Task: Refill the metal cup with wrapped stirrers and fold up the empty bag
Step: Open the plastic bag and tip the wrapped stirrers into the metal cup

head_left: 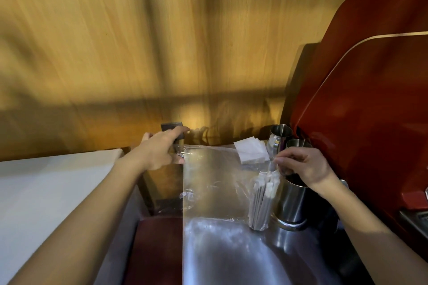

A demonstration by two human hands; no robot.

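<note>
A clear plastic bag [215, 183] is held upright over a steel counter [231, 257], near its right edge. The left hand [159, 152] pinches the bag's top left corner. The right hand [303, 169] pinches the top right corner, just above the wrapped stirrers [262, 201] bunched in the bag's right bottom corner. The metal cup [293, 206] stands beside the bundle, under the right hand. The stirrers are probably best drawn out together and lowered straight into the cup.

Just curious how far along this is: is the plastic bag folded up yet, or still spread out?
Spread out. The bag hangs as a flat sheet between the left hand and right hand, stirrers still inside.
</note>
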